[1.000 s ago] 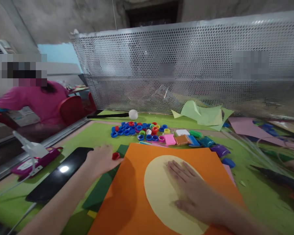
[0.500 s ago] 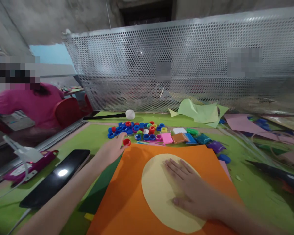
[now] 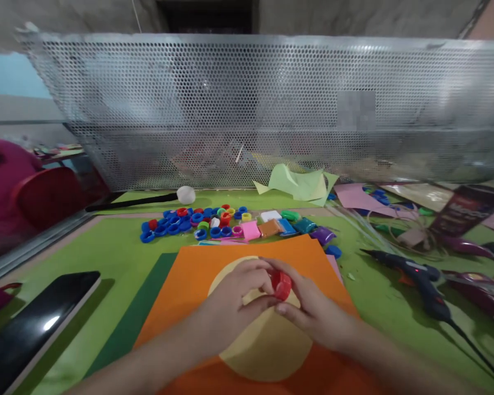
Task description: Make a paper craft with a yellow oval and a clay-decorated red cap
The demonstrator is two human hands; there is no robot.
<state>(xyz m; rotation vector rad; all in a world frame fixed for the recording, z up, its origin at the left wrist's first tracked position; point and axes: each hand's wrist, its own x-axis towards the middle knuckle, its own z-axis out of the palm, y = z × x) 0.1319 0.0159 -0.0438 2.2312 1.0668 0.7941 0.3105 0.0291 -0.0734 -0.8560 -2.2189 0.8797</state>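
Observation:
A red bottle cap (image 3: 284,287) is held between my two hands above the paper. My left hand (image 3: 241,288) pinches it from the left with thumb and fingers. On the other side, my right hand (image 3: 315,307) curls its thumb and fingers about the same cap. Beneath them lies a pale yellow paper circle (image 3: 271,351), partly covered by the hands, on an orange sheet (image 3: 181,307). A dark green sheet (image 3: 138,310) sticks out from under the orange one at the left.
Several bottle caps (image 3: 173,222), mostly blue, lie beyond the sheets, beside small coloured clay packets (image 3: 270,227). A glue gun (image 3: 420,280) with its cable rests at right, a phone (image 3: 37,329) at left. A perforated metal panel (image 3: 214,109) closes off the back.
My left hand has brought the red cap back from the pile to above the paper circle. My right hand has lifted off the circle and closed on the cap. The view has turned right.

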